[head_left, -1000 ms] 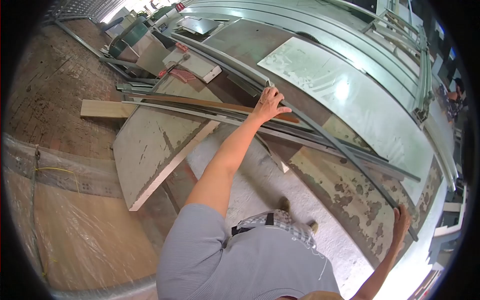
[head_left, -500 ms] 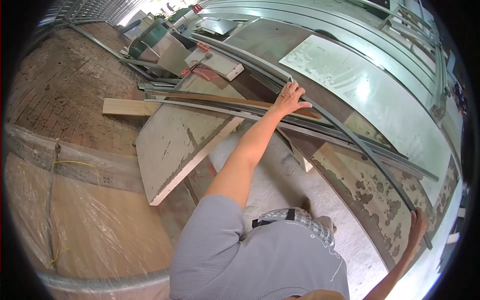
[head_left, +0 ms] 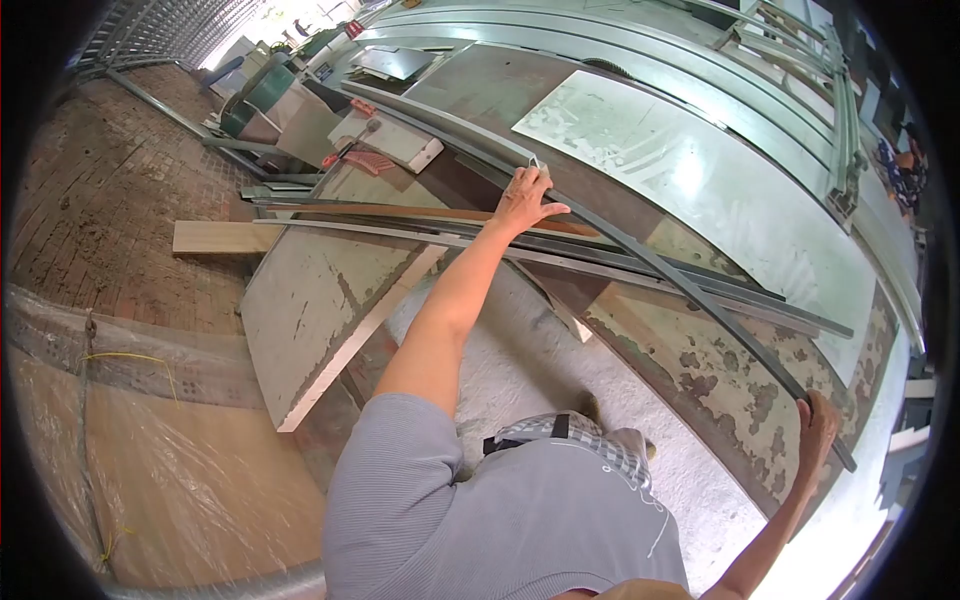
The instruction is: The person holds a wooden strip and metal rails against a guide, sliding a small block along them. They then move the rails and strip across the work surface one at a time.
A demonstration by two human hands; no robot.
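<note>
A long, dark grey metal bar (head_left: 690, 288) lies at an angle over the worktable (head_left: 715, 390). My left hand (head_left: 525, 202) is on its far part, fingers curled over it and thumb stuck out to the side. Close to the bar's near end, my right hand (head_left: 818, 425) is wrapped around it, and a short piece of bar sticks out past the fist. Beside my left fingertips is the end of a lighter metal profile (head_left: 460, 122). Under and beside my left wrist, several more long strips (head_left: 400, 232) cross the table, one of them brown.
A pale sheet (head_left: 690, 190) lies on the table's far side. Scissors with red handles (head_left: 345, 150) and a pinkish glove (head_left: 368, 162) are at the left, near a white block (head_left: 415, 148). A plank (head_left: 225, 237) juts out leftward. Plastic-wrapped boards (head_left: 190, 470) stand at lower left.
The view has turned slightly, so most things sit further left in it. Both hands keep about the same places on the bar, which has hardly moved against the table.
</note>
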